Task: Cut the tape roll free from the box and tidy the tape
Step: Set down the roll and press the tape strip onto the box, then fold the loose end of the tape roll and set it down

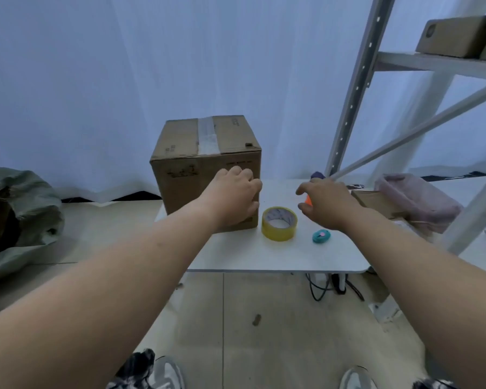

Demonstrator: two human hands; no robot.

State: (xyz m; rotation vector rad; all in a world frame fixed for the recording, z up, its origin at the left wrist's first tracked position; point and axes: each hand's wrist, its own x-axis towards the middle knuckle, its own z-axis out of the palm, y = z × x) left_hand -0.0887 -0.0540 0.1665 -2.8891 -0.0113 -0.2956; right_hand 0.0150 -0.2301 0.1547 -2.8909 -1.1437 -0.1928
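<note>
A brown cardboard box (202, 153) stands on the left part of a small white table (264, 256), with a strip of clear tape over its top seam. A yellow tape roll (279, 223) lies flat just right of the box. A small teal cutter (321, 236) lies right of the roll. My left hand (236, 192) rests against the box's front right edge, fingers curled on the cardboard. My right hand (326, 202) hovers over the table right of the roll, fingers spread; a small orange object (308, 200) shows under its thumb.
A grey metal shelf frame (357, 88) rises at the right, with cardboard boxes (458, 35) on its shelf. A pink plastic bin (415, 197) and flat cardboard sit beside the table. A green sack (26, 206) lies on the floor at left. Cables hang under the table.
</note>
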